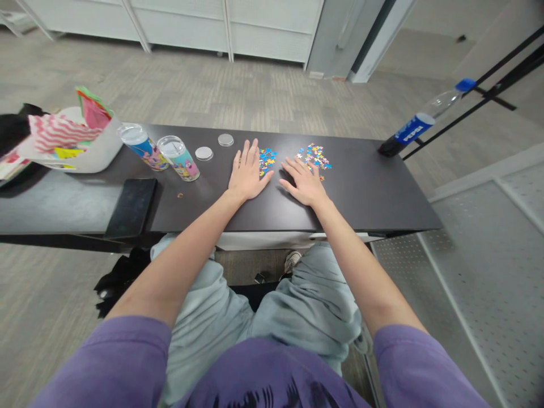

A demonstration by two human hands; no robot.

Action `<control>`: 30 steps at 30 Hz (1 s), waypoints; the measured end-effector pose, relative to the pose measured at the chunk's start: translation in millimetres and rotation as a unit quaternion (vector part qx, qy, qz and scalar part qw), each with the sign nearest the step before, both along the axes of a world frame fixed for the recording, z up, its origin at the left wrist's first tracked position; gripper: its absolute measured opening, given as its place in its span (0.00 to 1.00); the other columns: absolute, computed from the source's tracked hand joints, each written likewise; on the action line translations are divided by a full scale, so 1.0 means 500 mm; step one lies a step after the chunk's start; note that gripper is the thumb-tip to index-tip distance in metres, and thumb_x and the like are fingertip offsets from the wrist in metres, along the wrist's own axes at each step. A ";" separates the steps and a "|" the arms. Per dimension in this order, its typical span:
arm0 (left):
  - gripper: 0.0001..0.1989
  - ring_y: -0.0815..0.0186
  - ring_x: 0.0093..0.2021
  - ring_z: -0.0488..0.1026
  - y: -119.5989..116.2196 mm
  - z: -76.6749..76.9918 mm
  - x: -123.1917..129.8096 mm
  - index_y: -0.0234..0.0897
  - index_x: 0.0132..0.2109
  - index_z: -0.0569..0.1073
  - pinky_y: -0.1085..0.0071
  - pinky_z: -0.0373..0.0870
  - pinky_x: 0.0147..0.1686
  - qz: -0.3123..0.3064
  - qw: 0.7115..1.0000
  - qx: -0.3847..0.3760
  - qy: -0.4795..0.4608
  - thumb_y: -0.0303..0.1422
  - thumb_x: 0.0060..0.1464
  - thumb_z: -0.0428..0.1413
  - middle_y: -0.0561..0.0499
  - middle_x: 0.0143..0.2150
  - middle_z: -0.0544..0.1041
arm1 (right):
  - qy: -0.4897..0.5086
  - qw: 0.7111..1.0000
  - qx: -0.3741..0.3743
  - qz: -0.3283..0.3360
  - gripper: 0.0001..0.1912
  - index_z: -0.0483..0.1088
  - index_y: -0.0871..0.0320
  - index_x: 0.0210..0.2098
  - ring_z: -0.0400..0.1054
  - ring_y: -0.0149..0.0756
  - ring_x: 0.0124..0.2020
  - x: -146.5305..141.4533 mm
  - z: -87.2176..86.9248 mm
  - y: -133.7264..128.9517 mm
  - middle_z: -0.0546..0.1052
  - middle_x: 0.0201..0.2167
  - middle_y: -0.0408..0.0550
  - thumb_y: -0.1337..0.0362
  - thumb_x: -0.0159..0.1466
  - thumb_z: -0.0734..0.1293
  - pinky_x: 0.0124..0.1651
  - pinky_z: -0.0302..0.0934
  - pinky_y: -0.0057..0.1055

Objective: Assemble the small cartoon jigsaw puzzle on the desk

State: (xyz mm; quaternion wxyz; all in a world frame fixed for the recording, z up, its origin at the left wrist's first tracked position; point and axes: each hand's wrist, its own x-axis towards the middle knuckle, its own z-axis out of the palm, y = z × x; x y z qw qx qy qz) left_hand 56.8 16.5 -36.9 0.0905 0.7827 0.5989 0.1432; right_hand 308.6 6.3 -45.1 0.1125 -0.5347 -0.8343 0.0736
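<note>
On the dark table, my left hand (247,171) lies with its fingers stretched forward and the thumb out to the right. Just right of it is a small heap of blue and yellow jigsaw pieces (267,161), partly covered by the hand's edge. My right hand (304,181) rests palm down with fingers spread, its fingertips at the near left side of a second heap of jigsaw pieces (315,154), in blue, yellow and pink. Neither hand grips anything. A bare strip of tabletop separates the two heaps.
Left of my hands stand two clear-topped printed cans (147,148) (181,160), with two round silver lids (204,153) (225,140) nearby. A black phone (131,207) lies at the near edge. A white basket (102,152) stands far left, a Pepsi bottle (410,134) at the right end.
</note>
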 end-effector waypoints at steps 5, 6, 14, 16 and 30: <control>0.46 0.40 1.02 0.40 -0.081 -0.008 -0.059 0.30 0.97 0.58 0.39 0.43 0.99 -0.067 0.998 -0.021 0.006 0.49 0.86 0.55 0.36 1.01 0.49 | 0.006 1.000 -0.019 0.019 0.40 0.69 0.52 0.95 0.55 0.63 0.99 -0.028 0.001 0.030 0.63 0.97 0.56 0.45 0.90 0.65 0.98 0.46 0.74; 0.45 0.40 1.02 0.41 -0.092 -0.009 -0.067 0.33 0.97 0.61 0.39 0.43 1.00 -0.080 0.996 -0.024 0.005 0.49 0.86 0.55 0.37 1.01 0.50 | 0.006 1.000 -0.023 0.019 0.40 0.69 0.52 0.95 0.55 0.63 0.99 -0.038 0.003 0.036 0.62 0.98 0.56 0.46 0.90 0.65 0.98 0.47 0.75; 0.46 0.34 1.01 0.45 -0.094 -0.023 -0.072 0.33 0.94 0.67 0.33 0.49 0.99 -0.088 0.995 -0.030 -0.047 0.54 0.84 0.61 0.36 1.00 0.54 | -0.019 0.999 -0.041 0.003 0.39 0.70 0.50 0.95 0.54 0.63 0.99 -0.067 0.008 0.062 0.62 0.98 0.54 0.46 0.91 0.66 0.99 0.45 0.74; 0.48 0.33 1.01 0.46 -0.087 -0.028 -0.073 0.34 0.94 0.67 0.31 0.52 0.98 -0.086 0.993 -0.025 -0.070 0.55 0.81 0.65 0.35 1.00 0.55 | -0.021 0.999 -0.037 0.002 0.39 0.70 0.48 0.95 0.54 0.62 0.99 -0.062 0.006 0.062 0.62 0.98 0.53 0.44 0.91 0.65 0.99 0.44 0.73; 0.35 0.35 0.82 0.77 -0.022 -0.029 -0.131 0.36 0.78 0.80 0.37 0.73 0.88 -0.070 0.987 0.025 -0.146 0.38 0.69 0.76 0.32 0.78 0.80 | 0.003 1.000 0.001 0.003 0.43 0.73 0.47 0.93 0.58 0.67 0.97 -0.043 -0.016 0.066 0.64 0.98 0.57 0.36 0.87 0.71 0.97 0.52 0.71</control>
